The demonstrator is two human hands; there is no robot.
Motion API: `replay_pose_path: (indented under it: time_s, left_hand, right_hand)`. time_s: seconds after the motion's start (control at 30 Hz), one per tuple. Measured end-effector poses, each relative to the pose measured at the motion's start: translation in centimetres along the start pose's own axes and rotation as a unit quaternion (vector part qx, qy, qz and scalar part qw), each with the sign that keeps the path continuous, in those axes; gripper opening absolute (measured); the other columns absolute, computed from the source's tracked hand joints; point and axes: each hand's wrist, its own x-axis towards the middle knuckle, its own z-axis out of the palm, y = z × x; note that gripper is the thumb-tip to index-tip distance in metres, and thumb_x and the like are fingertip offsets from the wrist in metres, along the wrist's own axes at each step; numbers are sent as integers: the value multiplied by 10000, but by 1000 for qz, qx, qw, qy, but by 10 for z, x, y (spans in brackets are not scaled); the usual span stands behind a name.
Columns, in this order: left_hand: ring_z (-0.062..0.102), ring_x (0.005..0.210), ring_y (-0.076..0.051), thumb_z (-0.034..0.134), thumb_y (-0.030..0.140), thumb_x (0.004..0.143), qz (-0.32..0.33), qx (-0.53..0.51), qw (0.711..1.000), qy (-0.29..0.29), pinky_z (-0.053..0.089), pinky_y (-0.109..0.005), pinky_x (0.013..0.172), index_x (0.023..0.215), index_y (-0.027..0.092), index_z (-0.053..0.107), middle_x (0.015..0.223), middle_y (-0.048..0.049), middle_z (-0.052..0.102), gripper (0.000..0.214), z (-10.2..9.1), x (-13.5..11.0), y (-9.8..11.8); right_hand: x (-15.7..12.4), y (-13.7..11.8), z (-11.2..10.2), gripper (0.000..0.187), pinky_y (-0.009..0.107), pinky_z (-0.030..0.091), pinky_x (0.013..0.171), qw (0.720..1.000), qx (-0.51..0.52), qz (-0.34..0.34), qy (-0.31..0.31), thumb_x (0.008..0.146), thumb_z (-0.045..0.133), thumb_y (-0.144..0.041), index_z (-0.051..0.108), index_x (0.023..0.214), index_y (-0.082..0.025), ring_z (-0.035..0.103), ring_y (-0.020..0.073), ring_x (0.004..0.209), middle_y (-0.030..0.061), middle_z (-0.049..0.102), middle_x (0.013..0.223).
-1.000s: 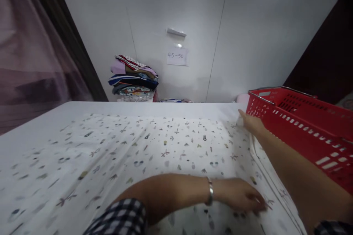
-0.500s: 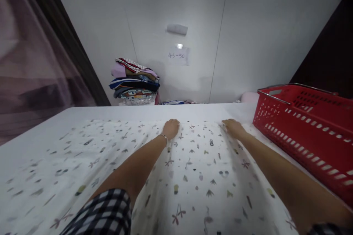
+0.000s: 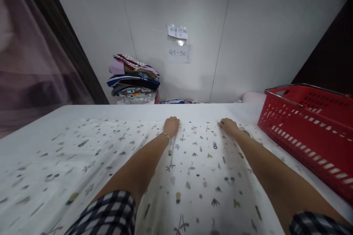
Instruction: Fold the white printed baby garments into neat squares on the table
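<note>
A white cloth (image 3: 116,154) printed with small dark figures lies spread across the white table (image 3: 82,109). Both my arms reach out over it to its far edge. My left hand (image 3: 171,125), with a thin bracelet at the wrist, is closed with its fingers curled on the cloth's far hem. A little to the right, my right hand (image 3: 228,126) is closed on the same hem. Checked sleeves show at the bottom of the view.
A red plastic basket (image 3: 309,125) with metal handles stands on the table at the right. A stack of folded clothes (image 3: 134,79) sits against the white wall behind the table, below paper labels (image 3: 178,53). A dark curtain (image 3: 33,51) hangs at the left.
My left hand has left the near right of the cloth and reached to its far edge. My right hand has slid left along that edge, away from the basket. Both now curl on the hem.
</note>
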Motion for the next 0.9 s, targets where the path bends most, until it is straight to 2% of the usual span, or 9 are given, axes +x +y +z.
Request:
replay_pose_path:
  time_s: [0.23, 0.4, 0.5, 0.57, 0.63, 0.7, 0.77, 0.83, 0.9]
  left_hand:
    - [493, 1015, -226, 395, 154, 856, -64, -15, 998, 6, 382, -353, 845, 942, 163, 611, 1012, -107, 579, 233, -1, 22, 1]
    - [499, 1024, -244, 369, 161, 864, -73, -36, 997, -10, 398, -370, 837, 967, 158, 615, 1038, -118, 573, 267, 6, 18, 2]
    - [483, 1070, -225, 367, 189, 873, -65, -44, 997, -6, 371, -369, 905, 1049, 180, 588, 1114, -94, 564, 283, 2, 6, 1]
    - [464, 1114, -201, 357, 218, 885, -60, -46, 997, 0, 341, -348, 956, 1123, 190, 548, 1181, -76, 549, 306, -2, -5, 0]
    - [431, 1170, -177, 337, 264, 901, -51, -47, 998, 1, 305, -325, 1001, 1184, 206, 503, 1265, -53, 512, 333, -6, -21, -3]
    - [371, 1240, -181, 321, 341, 911, -46, -46, 998, -3, 256, -343, 1046, 1236, 221, 459, 1348, -42, 451, 374, -8, -39, -9]
    - [298, 1300, -221, 305, 446, 902, -57, -43, 997, -10, 209, -406, 1073, 1282, 204, 420, 1405, -69, 388, 465, -7, -58, -18]
    - [224, 1340, -264, 262, 555, 878, -84, -45, 995, -31, 163, -464, 1084, 1328, 173, 373, 1445, -104, 321, 600, -4, -71, -29]
    - [158, 1363, -282, 196, 635, 849, -110, -52, 991, -59, 116, -492, 1091, 1365, 155, 327, 1477, -114, 251, 718, 0, -78, -37]
  right_hand:
    - [-2, 0, 10, 307, 320, 362, 811, 999, -9, 30, 35, 891, 357, -227, 582, 1095, -185, 560, 216, 1007, 105, 638, 1078]
    - [-5, 2, 10, 354, 324, 376, 808, 999, -32, -14, 22, 882, 341, -221, 585, 1139, -204, 525, 232, 1053, 114, 589, 1143]
    - [-11, 11, 8, 358, 356, 385, 814, 998, -41, -51, 6, 894, 327, -273, 618, 1087, -193, 538, 248, 1023, 127, 590, 1094]
    - [-14, 18, 9, 382, 424, 381, 827, 997, -52, -61, 3, 902, 306, -307, 632, 1046, -171, 548, 279, 1002, 151, 587, 1070]
    - [-14, 23, 13, 404, 492, 355, 872, 996, -64, -57, 11, 913, 265, -317, 618, 1066, -194, 534, 295, 1046, 147, 575, 1120]
    - [-16, 22, 21, 437, 536, 306, 940, 997, -52, -37, 40, 924, 218, -319, 553, 1178, -199, 456, 301, 1171, 148, 512, 1261]
    - [-20, 15, 30, 485, 533, 260, 1005, 996, -27, -33, 80, 931, 171, -330, 461, 1285, -167, 330, 282, 1288, 148, 404, 1384]
    - [-25, 5, 42, 522, 512, 230, 1047, 993, -11, -68, 98, 928, 168, -373, 403, 1336, -149, 238, 263, 1342, 129, 333, 1440]
    - [-30, -4, 54, 547, 514, 222, 1060, 990, -5, -112, 80, 911, 197, -432, 379, 1358, -174, 218, 262, 1352, 95, 306, 1461]
